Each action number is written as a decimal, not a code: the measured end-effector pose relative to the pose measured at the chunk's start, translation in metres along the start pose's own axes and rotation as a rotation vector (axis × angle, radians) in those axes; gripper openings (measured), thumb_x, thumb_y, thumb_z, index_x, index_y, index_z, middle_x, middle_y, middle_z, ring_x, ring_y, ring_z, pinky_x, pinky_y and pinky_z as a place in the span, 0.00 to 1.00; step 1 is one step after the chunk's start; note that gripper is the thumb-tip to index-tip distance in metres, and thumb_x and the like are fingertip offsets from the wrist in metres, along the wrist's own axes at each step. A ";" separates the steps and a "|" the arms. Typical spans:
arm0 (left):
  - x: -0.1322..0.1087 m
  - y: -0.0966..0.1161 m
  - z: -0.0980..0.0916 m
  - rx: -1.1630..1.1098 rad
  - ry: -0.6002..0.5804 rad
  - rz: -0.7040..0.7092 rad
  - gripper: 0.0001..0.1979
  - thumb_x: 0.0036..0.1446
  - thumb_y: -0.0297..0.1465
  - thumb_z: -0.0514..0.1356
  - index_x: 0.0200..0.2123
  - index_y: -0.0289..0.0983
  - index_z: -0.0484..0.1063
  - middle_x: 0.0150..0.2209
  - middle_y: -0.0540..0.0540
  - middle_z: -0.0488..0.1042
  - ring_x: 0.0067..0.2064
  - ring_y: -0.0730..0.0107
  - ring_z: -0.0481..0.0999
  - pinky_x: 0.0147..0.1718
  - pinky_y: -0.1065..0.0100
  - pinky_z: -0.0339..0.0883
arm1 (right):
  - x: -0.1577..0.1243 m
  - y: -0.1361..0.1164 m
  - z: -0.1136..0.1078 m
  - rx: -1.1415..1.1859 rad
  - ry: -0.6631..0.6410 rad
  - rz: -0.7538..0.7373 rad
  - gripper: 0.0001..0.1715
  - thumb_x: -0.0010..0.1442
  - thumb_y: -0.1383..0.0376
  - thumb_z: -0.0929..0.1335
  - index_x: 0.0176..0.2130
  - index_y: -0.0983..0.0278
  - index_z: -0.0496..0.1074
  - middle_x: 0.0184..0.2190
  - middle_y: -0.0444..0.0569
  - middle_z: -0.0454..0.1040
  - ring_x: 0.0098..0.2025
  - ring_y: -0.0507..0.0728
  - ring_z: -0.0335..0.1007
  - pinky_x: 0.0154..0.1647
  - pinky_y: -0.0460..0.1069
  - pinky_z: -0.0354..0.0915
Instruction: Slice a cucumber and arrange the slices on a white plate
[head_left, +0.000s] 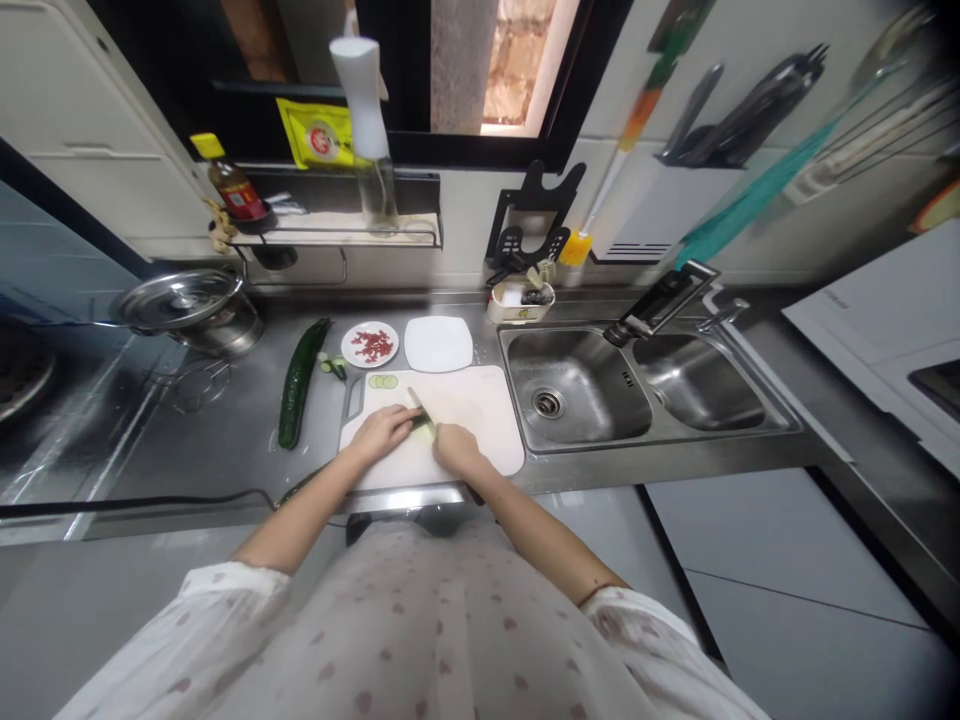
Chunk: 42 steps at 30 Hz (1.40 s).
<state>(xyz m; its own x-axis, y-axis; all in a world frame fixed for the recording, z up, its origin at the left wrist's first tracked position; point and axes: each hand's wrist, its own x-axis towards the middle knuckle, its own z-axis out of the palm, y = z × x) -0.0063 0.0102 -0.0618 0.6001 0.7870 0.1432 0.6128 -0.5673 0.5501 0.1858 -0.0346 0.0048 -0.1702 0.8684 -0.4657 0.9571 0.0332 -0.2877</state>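
Soft white blouse cloth with small brown dots fills the bottom of the view and hides the table's front edge. Both my hands lie on a smooth white cutting board (480, 410) with rounded corners, set on the steel table (225, 430) just left of the sink (592, 368). My left hand (382, 432) curls down over a green cucumber piece (421, 423), fingers bent, covering most of it. My right hand (457, 450) is closed round a knife (417, 404); the handle is hidden and the thin blade is hard to make out. Pale round slices (382, 381) lie at the board's far edge. A long, dark whole cucumber (298, 382) rests left of the board.
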 end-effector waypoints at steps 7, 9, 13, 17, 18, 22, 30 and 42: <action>0.000 -0.001 0.001 0.007 0.000 0.000 0.19 0.64 0.33 0.51 0.56 0.44 0.69 0.44 0.45 0.75 0.46 0.65 0.73 0.50 0.64 0.66 | 0.012 -0.008 -0.004 0.014 -0.006 0.021 0.20 0.61 0.71 0.60 0.50 0.70 0.72 0.46 0.60 0.76 0.48 0.61 0.73 0.45 0.49 0.65; 0.000 -0.002 0.001 0.005 0.003 0.002 0.19 0.64 0.33 0.51 0.56 0.44 0.69 0.44 0.45 0.75 0.46 0.65 0.73 0.50 0.64 0.66 | 0.012 -0.008 -0.003 0.014 -0.004 0.017 0.20 0.61 0.71 0.60 0.50 0.70 0.72 0.46 0.60 0.76 0.48 0.61 0.73 0.45 0.50 0.65; 0.000 -0.002 0.001 0.004 -0.003 0.002 0.19 0.64 0.33 0.51 0.56 0.44 0.70 0.44 0.45 0.74 0.46 0.66 0.73 0.49 0.64 0.66 | 0.006 -0.002 0.002 0.009 -0.004 0.008 0.20 0.61 0.71 0.60 0.49 0.69 0.72 0.45 0.60 0.76 0.48 0.61 0.73 0.45 0.50 0.65; 0.000 -0.002 0.000 -0.001 -0.005 -0.001 0.19 0.64 0.33 0.50 0.56 0.44 0.70 0.44 0.45 0.75 0.47 0.66 0.73 0.50 0.64 0.66 | -0.001 0.004 0.011 -0.010 0.010 0.014 0.19 0.61 0.72 0.59 0.48 0.68 0.72 0.43 0.59 0.77 0.47 0.60 0.73 0.44 0.50 0.66; 0.000 -0.002 0.000 -0.001 -0.004 -0.001 0.19 0.64 0.33 0.51 0.56 0.44 0.70 0.44 0.45 0.75 0.47 0.66 0.73 0.50 0.64 0.66 | -0.001 0.005 0.013 -0.016 0.016 0.016 0.19 0.61 0.72 0.59 0.48 0.68 0.72 0.43 0.59 0.77 0.47 0.60 0.73 0.44 0.50 0.66; 0.000 -0.002 0.000 -0.005 -0.005 -0.004 0.19 0.64 0.33 0.51 0.56 0.43 0.70 0.45 0.45 0.75 0.47 0.65 0.73 0.50 0.64 0.66 | 0.000 0.004 0.015 -0.025 0.021 0.014 0.19 0.62 0.72 0.59 0.48 0.68 0.72 0.43 0.60 0.77 0.47 0.60 0.73 0.44 0.50 0.65; 0.000 -0.002 0.000 -0.017 0.002 -0.006 0.19 0.63 0.32 0.51 0.56 0.44 0.70 0.44 0.45 0.75 0.47 0.65 0.73 0.50 0.64 0.66 | 0.004 0.001 0.011 -0.008 -0.002 0.026 0.19 0.62 0.71 0.60 0.49 0.68 0.72 0.44 0.59 0.76 0.48 0.61 0.73 0.44 0.50 0.66; 0.000 -0.002 0.000 0.004 0.005 0.002 0.19 0.64 0.32 0.51 0.56 0.43 0.70 0.44 0.45 0.75 0.47 0.66 0.74 0.49 0.64 0.66 | 0.011 -0.004 0.011 0.029 0.042 0.037 0.20 0.62 0.71 0.59 0.50 0.69 0.71 0.44 0.60 0.76 0.48 0.61 0.73 0.45 0.51 0.66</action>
<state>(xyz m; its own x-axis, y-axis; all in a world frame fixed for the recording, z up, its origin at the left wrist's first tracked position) -0.0075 0.0109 -0.0633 0.5984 0.7873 0.1486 0.6137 -0.5696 0.5467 0.1775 -0.0304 -0.0084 -0.1246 0.8887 -0.4412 0.9551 -0.0130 -0.2959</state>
